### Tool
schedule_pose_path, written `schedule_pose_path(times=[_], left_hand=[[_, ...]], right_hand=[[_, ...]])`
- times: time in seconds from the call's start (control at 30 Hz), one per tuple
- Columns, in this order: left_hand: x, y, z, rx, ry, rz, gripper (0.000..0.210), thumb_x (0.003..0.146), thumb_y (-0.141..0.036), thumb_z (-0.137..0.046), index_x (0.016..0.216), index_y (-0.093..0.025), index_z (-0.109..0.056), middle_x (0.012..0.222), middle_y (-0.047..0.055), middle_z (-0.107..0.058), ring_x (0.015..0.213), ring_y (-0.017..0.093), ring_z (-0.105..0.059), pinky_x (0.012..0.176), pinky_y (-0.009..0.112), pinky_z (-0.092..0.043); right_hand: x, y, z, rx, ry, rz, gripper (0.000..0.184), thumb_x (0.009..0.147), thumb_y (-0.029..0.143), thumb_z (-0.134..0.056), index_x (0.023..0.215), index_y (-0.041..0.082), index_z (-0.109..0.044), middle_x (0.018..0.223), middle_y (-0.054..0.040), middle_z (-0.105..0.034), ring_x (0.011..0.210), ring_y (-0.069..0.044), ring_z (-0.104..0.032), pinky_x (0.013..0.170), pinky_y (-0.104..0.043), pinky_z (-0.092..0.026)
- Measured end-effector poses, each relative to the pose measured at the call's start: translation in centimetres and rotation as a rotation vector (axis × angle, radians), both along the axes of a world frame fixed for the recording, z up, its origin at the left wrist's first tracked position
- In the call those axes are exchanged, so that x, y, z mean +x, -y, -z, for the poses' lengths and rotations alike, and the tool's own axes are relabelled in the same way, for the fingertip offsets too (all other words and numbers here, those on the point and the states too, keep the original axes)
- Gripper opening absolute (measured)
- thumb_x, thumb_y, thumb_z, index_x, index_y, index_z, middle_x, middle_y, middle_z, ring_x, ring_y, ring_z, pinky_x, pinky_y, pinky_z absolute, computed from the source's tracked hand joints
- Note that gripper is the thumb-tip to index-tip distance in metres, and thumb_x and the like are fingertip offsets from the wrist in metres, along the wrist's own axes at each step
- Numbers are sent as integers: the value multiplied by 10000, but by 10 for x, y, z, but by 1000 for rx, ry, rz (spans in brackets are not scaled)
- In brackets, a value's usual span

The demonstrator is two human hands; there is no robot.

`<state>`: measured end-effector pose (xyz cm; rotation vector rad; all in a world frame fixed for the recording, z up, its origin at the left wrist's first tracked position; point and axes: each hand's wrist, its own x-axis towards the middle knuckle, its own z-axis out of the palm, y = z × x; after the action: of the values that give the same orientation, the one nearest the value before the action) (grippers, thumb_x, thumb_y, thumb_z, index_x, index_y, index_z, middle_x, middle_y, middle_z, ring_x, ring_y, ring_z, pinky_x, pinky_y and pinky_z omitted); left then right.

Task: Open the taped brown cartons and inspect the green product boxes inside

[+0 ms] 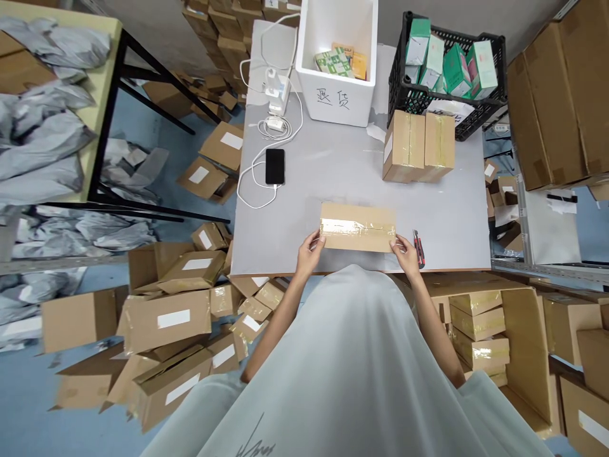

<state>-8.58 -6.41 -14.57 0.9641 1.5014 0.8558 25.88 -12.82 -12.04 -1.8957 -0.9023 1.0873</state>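
Note:
A taped cardboard box [358,238] is held level at the front of the grey table, clear tape shining along its top. My left hand [310,252] grips its left end, thumb near the top edge. At the opposite end, my right hand [406,253] grips the lower right corner. Just right of that hand lies a red and black utility knife [419,249]. Two upright taped cardboard boxes [419,147] stand together farther back on the right. The undersides of my fingers are hidden by the box.
On the table [328,165] are a phone [275,166] on a white cable, a power strip [278,92], a white foam bin [337,101] and a black crate [447,105] of green cartons. Cardboard boxes [166,317] crowd the floor left; a large open carton [526,343] stands right.

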Motion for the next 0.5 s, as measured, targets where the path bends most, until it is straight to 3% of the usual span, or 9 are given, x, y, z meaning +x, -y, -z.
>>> schedule_pose_path(times=[0.13,0.3,0.4,0.5], left_hand=[[4,7,0,-12,69,18,664,953,-572,-807,1493,-193,-727,1608,172,-695,1440,348,-696,1248,517,-563],[10,5,-7,27,12,8,714,909,-612,-847,1491,-215,-736,1560,163,-689,1416,326,-696,1227,468,-577],[10,-2,-16,104,-47,6,655,948,-663,-793,1428,-217,-774,1446,150,-701,1379,314,-702,1201,444,-590],[8,-10,-23,178,-81,23,652,970,-704,-756,1401,-217,-787,1350,134,-711,1337,308,-708,1172,438,-604]], right_hand=[[-5,7,-5,13,-54,-69,881,824,756,-852,1503,204,-753,1472,-187,-737,1255,-351,-762,1075,-526,-687],[-10,10,-13,37,-3,-132,937,772,730,-926,1552,244,-742,1311,-130,-692,1219,-328,-742,1092,-515,-686],[-9,3,-23,75,91,-109,851,832,726,-880,1531,254,-761,1192,-95,-687,1099,-283,-728,1060,-466,-685],[-6,-11,-35,102,218,-76,683,918,744,-785,1379,242,-840,1059,-79,-688,977,-262,-695,974,-420,-667]])
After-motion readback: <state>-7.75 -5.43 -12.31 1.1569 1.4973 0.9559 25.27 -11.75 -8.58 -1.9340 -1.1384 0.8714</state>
